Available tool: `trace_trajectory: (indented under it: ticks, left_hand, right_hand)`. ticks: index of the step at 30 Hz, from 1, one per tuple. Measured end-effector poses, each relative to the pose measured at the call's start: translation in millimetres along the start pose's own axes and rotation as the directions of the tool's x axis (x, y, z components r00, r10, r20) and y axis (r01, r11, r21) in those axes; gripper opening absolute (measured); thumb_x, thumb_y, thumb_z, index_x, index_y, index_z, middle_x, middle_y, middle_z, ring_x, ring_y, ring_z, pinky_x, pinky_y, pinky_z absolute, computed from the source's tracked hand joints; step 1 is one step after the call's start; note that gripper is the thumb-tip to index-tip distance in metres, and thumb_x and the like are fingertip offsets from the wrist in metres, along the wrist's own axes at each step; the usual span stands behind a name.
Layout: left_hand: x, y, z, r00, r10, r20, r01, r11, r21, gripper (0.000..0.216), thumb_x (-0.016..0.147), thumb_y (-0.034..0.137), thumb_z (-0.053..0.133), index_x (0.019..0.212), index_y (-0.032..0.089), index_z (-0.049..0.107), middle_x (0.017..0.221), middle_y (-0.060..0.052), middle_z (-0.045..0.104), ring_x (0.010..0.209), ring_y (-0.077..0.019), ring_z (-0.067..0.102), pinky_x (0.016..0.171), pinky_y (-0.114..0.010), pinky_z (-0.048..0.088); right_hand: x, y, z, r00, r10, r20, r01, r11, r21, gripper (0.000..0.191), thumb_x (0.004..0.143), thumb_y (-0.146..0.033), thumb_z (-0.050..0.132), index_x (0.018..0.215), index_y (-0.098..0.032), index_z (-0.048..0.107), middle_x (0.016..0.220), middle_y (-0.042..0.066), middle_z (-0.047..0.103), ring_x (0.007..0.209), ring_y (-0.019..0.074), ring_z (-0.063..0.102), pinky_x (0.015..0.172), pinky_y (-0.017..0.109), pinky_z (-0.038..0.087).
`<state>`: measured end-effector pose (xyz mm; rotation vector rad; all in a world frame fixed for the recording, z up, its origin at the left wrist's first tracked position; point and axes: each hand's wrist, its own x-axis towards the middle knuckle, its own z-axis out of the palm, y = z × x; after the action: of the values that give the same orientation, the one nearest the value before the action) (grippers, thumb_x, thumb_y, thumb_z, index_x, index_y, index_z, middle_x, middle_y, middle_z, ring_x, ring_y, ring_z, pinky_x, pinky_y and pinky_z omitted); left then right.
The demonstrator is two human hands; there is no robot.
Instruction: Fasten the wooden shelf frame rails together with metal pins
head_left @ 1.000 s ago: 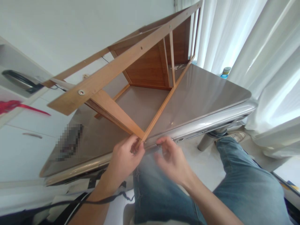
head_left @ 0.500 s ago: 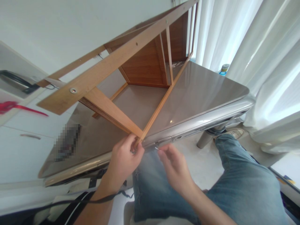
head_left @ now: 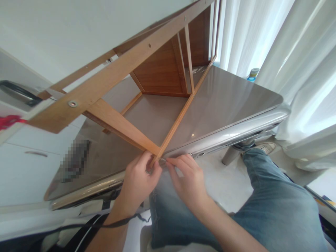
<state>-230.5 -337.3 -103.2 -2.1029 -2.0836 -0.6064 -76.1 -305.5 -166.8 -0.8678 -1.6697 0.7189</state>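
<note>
A wooden shelf frame [head_left: 122,127] with long slats and brown panels [head_left: 160,68] lies tilted across the table. My left hand [head_left: 140,176] is closed round its near lower corner, with the slat's end between thumb and fingers. Close beside it, my right hand [head_left: 187,173] pinches a small thin metal piece [head_left: 162,159]. That piece points left and its tip meets or nearly meets the slat's end; I cannot tell which. Its exact kind is too small to make out. A metal-ringed hole [head_left: 72,103] shows in the upper long slat.
The glossy grey table [head_left: 223,94] has a rounded metallic edge [head_left: 236,131]. A blurred-out dark object [head_left: 76,159] lies at its left. White curtains [head_left: 296,70] hang at right, by a small jar [head_left: 253,74]. A red item [head_left: 10,121] and black handle [head_left: 19,91] are at left.
My right hand has moved left and slightly up, bringing the thin metal piece to the slat's end. The upper slat's near end appears lower and farther left. My left hand keeps its hold.
</note>
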Motion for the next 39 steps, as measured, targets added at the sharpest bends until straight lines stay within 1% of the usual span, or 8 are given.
trace_trajectory:
  ticks: [4, 9, 15, 22, 26, 31, 36, 39]
  left_hand:
    - [0, 0, -1, 1.0, -0.003, -0.002, 0.003, 1.0, 0.019, 0.012, 0.085, 0.017, 0.058, 0.078, 0.022, 0.051, 0.068, 0.002, 0.059, 0.064, -0.0154, 0.057, 0.064, -0.025, 0.039]
    - [1, 0, 0, 1.0, 0.001, 0.007, -0.001, 1.0, 0.01, 0.011, 0.086, 0.016, 0.057, 0.078, 0.022, 0.052, 0.069, 0.002, 0.06, 0.066, -0.0155, 0.058, 0.065, -0.025, 0.04]
    - [0, 0, 1, 1.0, -0.013, 0.016, 0.013, 1.0, 0.014, 0.009, 0.086, 0.017, 0.057, 0.08, 0.022, 0.054, 0.071, 0.001, 0.06, 0.067, -0.0162, 0.058, 0.065, -0.026, 0.04]
    - [-1, -1, 1, 0.999, -0.02, 0.031, 0.02, 1.0, -0.005, 0.007, 0.088, 0.017, 0.057, 0.083, 0.022, 0.054, 0.073, 0.001, 0.062, 0.07, -0.0167, 0.061, 0.067, -0.026, 0.041]
    - [-1, -1, 0, 0.999, -0.029, 0.034, 0.029, 0.999, -0.013, 0.007, 0.088, 0.018, 0.057, 0.083, 0.023, 0.055, 0.073, 0.001, 0.063, 0.07, -0.0172, 0.061, 0.067, -0.026, 0.041]
    - [-2, -1, 1, 0.999, -0.038, 0.037, 0.038, 0.999, -0.014, 0.007, 0.088, 0.018, 0.057, 0.083, 0.023, 0.055, 0.074, 0.0, 0.063, 0.072, -0.0177, 0.062, 0.068, -0.027, 0.042]
    - [-1, -2, 1, 0.999, -0.026, 0.039, 0.027, 1.0, -0.015, 0.005, 0.087, 0.017, 0.056, 0.086, 0.022, 0.057, 0.078, -0.001, 0.065, 0.075, -0.0189, 0.064, 0.069, -0.027, 0.043]
    - [-1, -1, 0, 0.998, -0.026, 0.05, 0.027, 1.0, -0.01, 0.006, 0.088, 0.018, 0.054, 0.087, 0.022, 0.058, 0.077, -0.001, 0.066, 0.075, -0.0193, 0.065, 0.069, -0.027, 0.044]
  right_hand:
    - [1, 2, 1, 0.999, -0.041, -0.001, 0.041, 0.999, -0.035, 0.014, 0.099, -0.014, 0.059, 0.098, -0.017, 0.072, 0.087, 0.005, 0.072, 0.083, 0.0199, 0.059, 0.077, 0.033, 0.05]
    - [2, 1, -1, 0.99, -0.13, 0.051, 0.136, 0.977, -0.164, 0.017, 0.101, -0.015, 0.056, 0.1, -0.016, 0.073, 0.083, 0.006, 0.068, 0.08, 0.0215, 0.055, 0.074, 0.035, 0.049]
    - [1, 1, -3, 0.985, -0.153, 0.082, 0.17, 0.949, -0.266, 0.019, 0.101, -0.016, 0.055, 0.106, -0.018, 0.072, 0.083, 0.006, 0.066, 0.08, 0.0219, 0.053, 0.072, 0.036, 0.049]
    - [-1, -5, -6, 0.974, -0.185, 0.131, 0.219, 0.917, -0.333, 0.027, 0.102, -0.009, 0.048, 0.119, -0.011, 0.068, 0.101, 0.012, 0.066, 0.089, 0.024, 0.055, 0.074, 0.036, 0.054]
    - [-3, -10, -9, 0.972, -0.176, 0.154, 0.217, 0.927, -0.306, 0.029, 0.101, -0.008, 0.047, 0.124, -0.008, 0.065, 0.111, 0.015, 0.063, 0.098, 0.025, 0.056, 0.084, 0.036, 0.056]
    - [-4, -6, -13, 0.966, -0.19, 0.176, 0.233, 0.934, -0.27, 0.035, 0.1, -0.005, 0.047, 0.132, -0.006, 0.061, 0.114, 0.017, 0.064, 0.1, 0.0258, 0.058, 0.087, 0.038, 0.059]
    - [-5, 1, -18, 0.959, -0.211, 0.189, 0.246, 0.953, -0.18, 0.044, 0.099, -0.001, 0.042, 0.14, -0.01, 0.055, 0.127, 0.015, 0.066, 0.115, 0.025, 0.062, 0.099, 0.038, 0.059]
    - [-6, 2, -18, 0.971, -0.194, 0.139, 0.215, 0.965, -0.15, 0.041, 0.1, -0.002, 0.041, 0.136, -0.013, 0.058, 0.133, 0.013, 0.067, 0.121, 0.0227, 0.065, 0.102, 0.036, 0.059]
